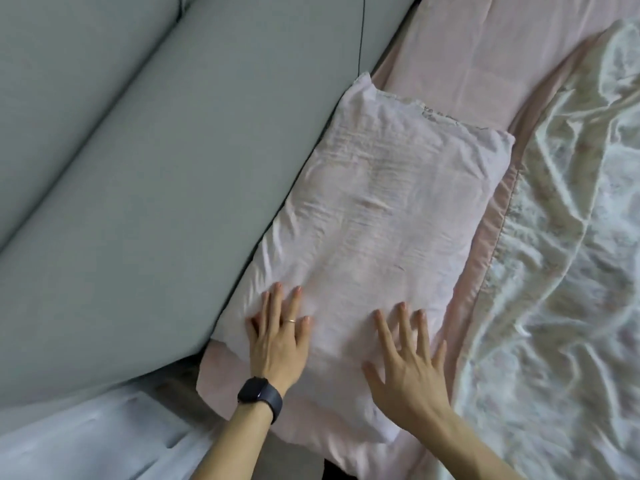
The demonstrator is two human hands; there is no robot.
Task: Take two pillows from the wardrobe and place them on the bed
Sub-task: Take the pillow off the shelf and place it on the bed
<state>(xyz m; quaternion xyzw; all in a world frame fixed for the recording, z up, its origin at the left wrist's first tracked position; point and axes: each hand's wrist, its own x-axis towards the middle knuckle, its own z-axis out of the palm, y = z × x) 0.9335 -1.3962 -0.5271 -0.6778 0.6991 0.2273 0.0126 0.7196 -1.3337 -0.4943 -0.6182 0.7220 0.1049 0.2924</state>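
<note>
A bed covered in a pale pink sheet is filling most of the view, running along a grey padded headboard at its head edge. A shiny cream blanket is lying rumpled across the far side of the bed, away from the headboard. One pale pink pillow is lying flat at the head edge of the bed, its long side touching the headboard. A person is leaning over it with both palms down on its near end. The left hand, with a dark watch on the wrist and a ring, is resting flat, fingers apart and gripping nothing. The right hand is doing the same beside it, fingers spread. Only one pillow is showing, so the task seems about half done; a second pillow is likely waiting in the wardrobe, which is out of view.
</note>
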